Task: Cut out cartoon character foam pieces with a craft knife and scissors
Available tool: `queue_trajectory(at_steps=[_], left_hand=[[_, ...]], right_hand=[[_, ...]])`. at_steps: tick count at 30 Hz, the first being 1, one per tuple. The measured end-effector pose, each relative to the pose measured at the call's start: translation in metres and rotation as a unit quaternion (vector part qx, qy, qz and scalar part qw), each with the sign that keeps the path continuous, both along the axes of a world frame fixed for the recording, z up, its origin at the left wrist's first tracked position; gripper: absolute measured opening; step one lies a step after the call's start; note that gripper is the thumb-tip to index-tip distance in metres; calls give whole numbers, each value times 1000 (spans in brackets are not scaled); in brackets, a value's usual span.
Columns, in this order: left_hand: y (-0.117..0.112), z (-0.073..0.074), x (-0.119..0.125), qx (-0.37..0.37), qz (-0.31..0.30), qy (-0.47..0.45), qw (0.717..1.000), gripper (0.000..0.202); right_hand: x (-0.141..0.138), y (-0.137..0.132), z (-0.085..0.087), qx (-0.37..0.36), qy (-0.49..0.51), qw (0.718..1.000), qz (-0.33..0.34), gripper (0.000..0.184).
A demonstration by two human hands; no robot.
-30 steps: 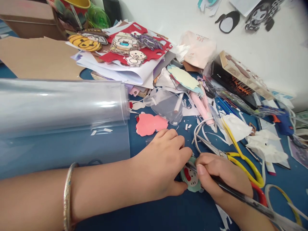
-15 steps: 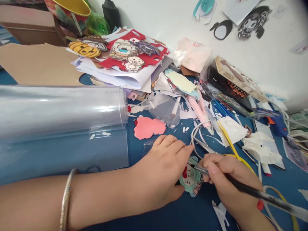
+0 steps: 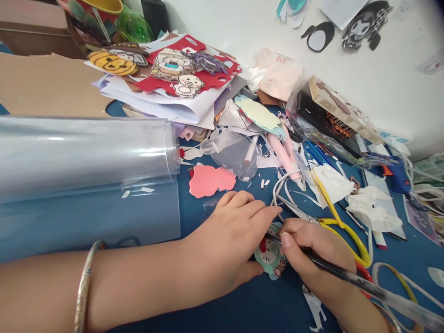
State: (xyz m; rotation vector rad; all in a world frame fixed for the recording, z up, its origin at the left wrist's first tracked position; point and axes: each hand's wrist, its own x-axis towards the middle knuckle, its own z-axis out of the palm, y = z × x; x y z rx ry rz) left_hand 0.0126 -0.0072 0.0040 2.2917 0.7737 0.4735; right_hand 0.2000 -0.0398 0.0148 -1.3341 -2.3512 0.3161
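Note:
My left hand (image 3: 229,243) lies on the blue table, fingers pressed down on a small green cat-face cutout (image 3: 271,259) with a red bow, pinning it in place. My right hand (image 3: 317,256) is closed round a clear-barrelled pen (image 3: 350,277). The pen's tip touches the top of the cutout, right between the two hands. A metal bangle (image 3: 83,286) sits on my left wrist.
A roll of clear plastic film (image 3: 86,150) lies at the left. A pink foam shape (image 3: 210,180) lies just beyond my left hand. Yellow-handled scissors (image 3: 342,226) lie at the right, among paper scraps and white tissues (image 3: 373,210). Stacked paper and cartoon cutouts (image 3: 180,76) fill the back.
The pen tip has shifted a little over the cutout, and the cutout has turned slightly under my left fingers. Both hands stay in the same spot.

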Motion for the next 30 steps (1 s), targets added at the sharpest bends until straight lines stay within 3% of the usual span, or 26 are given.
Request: queue_trajectory(at_steps=[7,10,12,14,16,19,21,24,30], left_hand=[[1,1,0,-13,-9,5,1000,72],[1,2,-1,-7,-5,9,1000,67],[3,2,-2,-4,2,5,1000,59],[4,2,-3,-7,12,2,1000,47],[6,3,-5,-6,18,9,1000,33],[5,5,-7,13,13,30,999,16],[4,5,-7,22,11,41,999,12],[2,3,-7,15,15,40,999,10],[7,1,-2,2,18,16,1000,9]], right_hand=[[-9,3,6,47,33,998,-11,35],[-7,0,3,32,49,998,-20,32],[-4,-3,-3,5,116,991,-61,30],[-1,-5,-9,-37,227,965,-129,30],[1,-6,-14,-79,344,918,-179,33],[0,-2,-15,-105,472,849,-212,33],[-2,1,-12,-115,510,821,-230,33],[-3,3,-10,-130,521,807,-245,34],[-3,-1,-11,-160,527,807,-213,33]])
